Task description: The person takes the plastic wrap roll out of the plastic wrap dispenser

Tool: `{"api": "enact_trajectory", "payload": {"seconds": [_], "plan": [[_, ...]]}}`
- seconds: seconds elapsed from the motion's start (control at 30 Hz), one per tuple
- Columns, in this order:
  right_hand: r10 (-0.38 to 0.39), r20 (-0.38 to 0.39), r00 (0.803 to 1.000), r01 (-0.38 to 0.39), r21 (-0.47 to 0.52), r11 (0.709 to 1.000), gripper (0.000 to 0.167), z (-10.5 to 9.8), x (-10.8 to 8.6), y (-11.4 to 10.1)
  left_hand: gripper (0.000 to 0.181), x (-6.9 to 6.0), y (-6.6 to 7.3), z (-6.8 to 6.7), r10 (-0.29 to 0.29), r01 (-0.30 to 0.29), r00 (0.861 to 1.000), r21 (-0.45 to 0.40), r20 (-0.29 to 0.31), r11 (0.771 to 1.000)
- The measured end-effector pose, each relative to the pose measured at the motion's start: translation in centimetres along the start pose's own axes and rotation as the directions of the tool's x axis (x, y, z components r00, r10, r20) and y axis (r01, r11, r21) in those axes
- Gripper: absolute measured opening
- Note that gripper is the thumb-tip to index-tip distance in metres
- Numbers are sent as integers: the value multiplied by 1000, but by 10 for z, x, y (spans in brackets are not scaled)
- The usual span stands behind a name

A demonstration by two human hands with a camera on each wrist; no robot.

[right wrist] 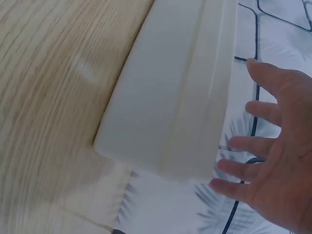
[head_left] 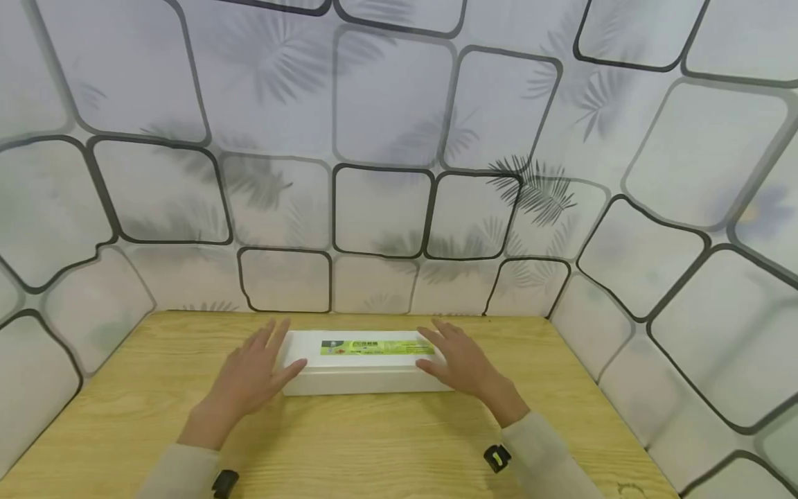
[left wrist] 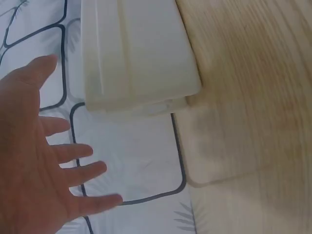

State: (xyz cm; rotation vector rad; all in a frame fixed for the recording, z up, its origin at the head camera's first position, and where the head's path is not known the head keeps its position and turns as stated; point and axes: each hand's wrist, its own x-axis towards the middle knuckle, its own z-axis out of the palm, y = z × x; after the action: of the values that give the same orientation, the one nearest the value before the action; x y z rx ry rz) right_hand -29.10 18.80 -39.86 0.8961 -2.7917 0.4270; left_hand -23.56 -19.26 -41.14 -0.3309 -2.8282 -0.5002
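A long white lidded box point(head_left: 368, 380) lies crosswise on the wooden table, with a green and yellow label point(head_left: 377, 348) along its top. At the box's left end is my left hand point(head_left: 249, 371), fingers spread and palm turned inward. The left wrist view shows a gap between that hand point(left wrist: 44, 161) and the box point(left wrist: 139, 53). My right hand point(head_left: 461, 364) hovers by the right end, its thumb and fingers straight. In the right wrist view these fingers stand apart from the box point(right wrist: 156, 102) too. Neither hand holds anything.
The light wood table point(head_left: 368, 443) runs back to a wall covering point(head_left: 386, 215) with dark rounded outlines and grey leaves. Similar covering flanks the table on both sides. Each sleeved wrist wears a small black device, one being the right wrist's device point(head_left: 497, 458).
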Motion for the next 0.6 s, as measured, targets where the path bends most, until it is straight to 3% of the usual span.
{"api": "enact_trajectory", "payload": {"seconds": [0.1, 0.27, 0.5, 0.6], "plan": [[-55, 8, 998, 55, 18, 998, 67, 3, 4, 2, 89, 2, -7, 2, 23, -15, 998, -155, 50, 988], [-120, 7, 993, 120, 8, 993, 72, 7, 10, 1, 100, 4, -15, 6, 17, 39, 991, -403, 136, 914], [-152, 19, 988, 153, -64, 986, 77, 13, 18, -3, 107, 5, -23, 12, -1, 106, 982, -541, 189, 834], [-162, 16, 987, 163, -65, 985, 78, 14, 21, -4, 108, 5, -26, 15, -16, 124, 980, -540, 200, 832]]}}
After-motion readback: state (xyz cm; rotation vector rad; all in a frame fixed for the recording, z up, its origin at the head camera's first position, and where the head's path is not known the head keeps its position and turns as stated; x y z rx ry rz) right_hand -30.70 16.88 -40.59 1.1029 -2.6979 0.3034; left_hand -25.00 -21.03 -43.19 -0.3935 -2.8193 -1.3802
